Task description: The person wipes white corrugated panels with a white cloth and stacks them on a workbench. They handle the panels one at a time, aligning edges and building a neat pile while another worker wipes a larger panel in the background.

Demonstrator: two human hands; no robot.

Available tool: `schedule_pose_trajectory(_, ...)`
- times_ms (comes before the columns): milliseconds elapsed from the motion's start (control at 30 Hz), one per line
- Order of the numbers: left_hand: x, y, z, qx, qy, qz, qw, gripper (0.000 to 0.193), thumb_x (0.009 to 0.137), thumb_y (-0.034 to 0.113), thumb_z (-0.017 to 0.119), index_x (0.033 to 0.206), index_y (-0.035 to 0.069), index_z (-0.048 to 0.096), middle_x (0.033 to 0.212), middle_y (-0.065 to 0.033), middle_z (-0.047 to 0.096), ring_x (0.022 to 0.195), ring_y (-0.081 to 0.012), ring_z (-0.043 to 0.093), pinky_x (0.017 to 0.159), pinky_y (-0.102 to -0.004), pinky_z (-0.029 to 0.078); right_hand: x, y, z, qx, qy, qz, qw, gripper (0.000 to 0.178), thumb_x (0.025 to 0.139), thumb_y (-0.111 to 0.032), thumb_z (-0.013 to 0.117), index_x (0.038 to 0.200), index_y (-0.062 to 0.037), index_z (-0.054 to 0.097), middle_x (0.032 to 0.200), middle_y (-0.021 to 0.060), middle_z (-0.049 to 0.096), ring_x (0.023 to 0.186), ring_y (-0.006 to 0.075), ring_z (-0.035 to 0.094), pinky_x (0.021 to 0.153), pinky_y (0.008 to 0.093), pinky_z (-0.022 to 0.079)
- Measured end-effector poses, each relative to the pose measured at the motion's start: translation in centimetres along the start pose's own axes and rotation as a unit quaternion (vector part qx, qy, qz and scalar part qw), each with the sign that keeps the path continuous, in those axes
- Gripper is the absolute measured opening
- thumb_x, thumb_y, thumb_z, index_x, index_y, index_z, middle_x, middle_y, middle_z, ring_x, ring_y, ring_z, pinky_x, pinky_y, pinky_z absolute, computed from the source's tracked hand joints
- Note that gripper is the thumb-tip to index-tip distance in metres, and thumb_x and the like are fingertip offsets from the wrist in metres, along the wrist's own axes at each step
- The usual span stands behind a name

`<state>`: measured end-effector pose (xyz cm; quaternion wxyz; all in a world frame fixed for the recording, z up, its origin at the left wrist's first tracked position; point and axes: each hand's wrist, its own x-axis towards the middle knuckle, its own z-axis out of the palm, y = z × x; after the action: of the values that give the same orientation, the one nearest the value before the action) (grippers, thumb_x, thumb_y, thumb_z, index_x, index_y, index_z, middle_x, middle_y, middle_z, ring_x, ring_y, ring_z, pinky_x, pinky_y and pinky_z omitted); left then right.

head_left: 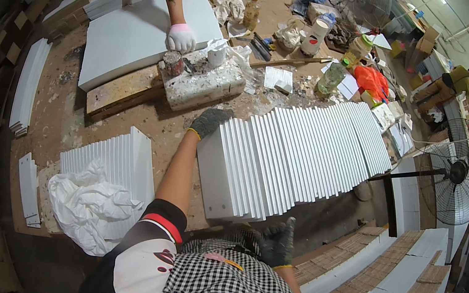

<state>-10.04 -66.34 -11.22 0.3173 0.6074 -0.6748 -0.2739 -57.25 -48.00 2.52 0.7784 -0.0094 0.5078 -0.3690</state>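
Observation:
A long row of white boards (pixel 307 159) stands on edge, packed side by side, across the table in front of me. My left hand (pixel 210 122), in a dark grey glove, is closed over the far corner of the leftmost board (pixel 214 174). Close to my apron, on the near side of the row, my right hand (pixel 279 242) wears the same kind of glove. Its thumb is up and apart from the fingers, and nothing shows in it. A smaller stack of white boards (pixel 128 159) lies to the left, partly covered by a crumpled white cloth (pixel 92 206).
Across the table a co-worker's gloved hand (pixel 181 38) rests by a large white panel stack (pixel 141 36) and a paint-spattered block (pixel 204 86). Bottles (pixel 331 76), rags and an orange bag (pixel 371 83) lie beyond. At right are a fan (pixel 455 173) and stacked panels (pixel 375 272).

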Motion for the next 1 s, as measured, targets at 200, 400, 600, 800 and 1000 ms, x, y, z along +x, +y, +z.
schedule_pose_trajectory(200,-1.9,3.3,1.7,0.072,0.079,-0.018,0.994,0.037,0.106,0.021,0.052,0.133,0.009,0.073,0.135,-0.0148,0.073,0.117,-0.0330,0.071,0.107,-0.0413,0.054,2.4,3.7,8.0,0.023,-0.020,0.011,0.999,0.085,0.101,-0.072,0.053,0.161,-0.0141,0.037,0.163,0.0177,0.041,0.149,0.0425,0.040,0.117,0.0741,0.032)
schedule_pose_trajectory(400,-3.5,8.2,0.7,-0.158,0.117,-0.206,0.958,0.053,0.107,0.047,0.056,0.136,0.005,0.070,0.137,-0.0142,0.072,0.124,-0.0284,0.068,0.109,-0.0391,0.050,4.6,4.4,5.2,0.006,-0.134,0.055,0.989,0.090,0.099,-0.077,0.048,0.161,-0.0137,0.034,0.164,0.0172,0.036,0.150,0.0429,0.033,0.119,0.0703,0.024)
schedule_pose_trajectory(600,-13.3,19.6,-1.0,0.050,0.331,-0.051,0.941,0.038,0.101,0.028,0.070,0.131,0.005,0.071,0.136,-0.0202,0.069,0.127,-0.0382,0.064,0.114,-0.0452,0.046,2.8,4.9,-1.0,-0.399,-0.116,-0.306,0.856,0.056,0.105,-0.053,0.058,0.140,-0.0103,0.044,0.121,0.0097,0.058,0.111,0.0256,0.058,0.096,0.0461,0.052)
schedule_pose_trajectory(800,-32.2,27.6,-3.2,0.476,0.328,-0.215,0.787,0.043,0.094,0.045,0.072,0.122,0.014,0.077,0.151,-0.0154,0.060,0.152,-0.0468,0.037,0.128,-0.0708,0.012,-6.5,1.0,2.0,-0.169,-0.264,-0.362,0.878,0.058,0.107,-0.051,0.060,0.137,-0.0016,0.061,0.124,0.0077,0.067,0.116,0.0205,0.064,0.103,0.0396,0.054)
schedule_pose_trajectory(1000,-43.3,25.3,-2.8,0.460,0.322,-0.425,0.711,0.041,0.089,0.034,0.078,0.128,0.021,0.074,0.150,-0.0166,0.057,0.151,-0.0491,0.035,0.123,-0.0699,0.024,-7.8,5.7,9.2,-0.476,-0.400,-0.265,0.737,0.032,0.106,-0.018,0.065,0.134,-0.0042,0.067,0.123,0.0117,0.070,0.115,0.0214,0.067,0.101,0.0366,0.055)
